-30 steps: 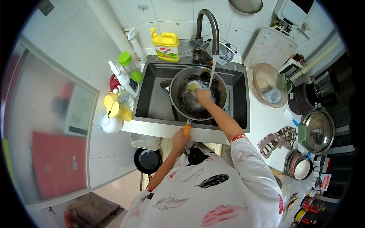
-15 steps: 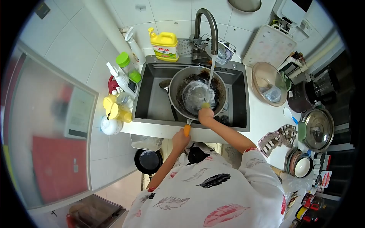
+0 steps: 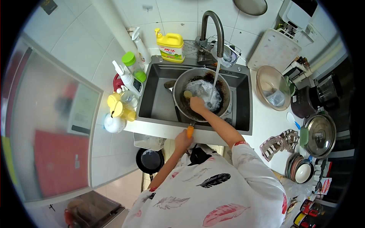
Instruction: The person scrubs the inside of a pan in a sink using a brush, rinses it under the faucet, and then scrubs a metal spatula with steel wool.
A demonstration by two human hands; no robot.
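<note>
A wok (image 3: 183,81) with dark, burnt-looking inner walls rests in the grey sink (image 3: 152,108), holding foamy water. My left hand (image 3: 183,140) is closed around its orange handle (image 3: 190,131) at the sink's front edge. Inside the wok, on its left side, my right hand (image 3: 197,104) is closed on a small yellow sponge (image 3: 187,94), partly hidden by the fingers. From the faucet (image 3: 219,45), water runs into the foam. A spatula (image 3: 170,86) leans in the sink left of the wok.
Left of the sink stand spray bottles (image 3: 133,83) and yellow containers (image 3: 123,112). Behind it is a yellow detergent jug (image 3: 171,49). On the right counter are a plastic basin (image 3: 260,89), a striped cloth (image 3: 279,143), a glass lid (image 3: 319,135) and stacked bowls (image 3: 303,171).
My right hand has moved left and deeper into the wok with the sponge, from the front rim to the left inner wall. My left hand keeps hold of the handle. The view has shifted slightly.
</note>
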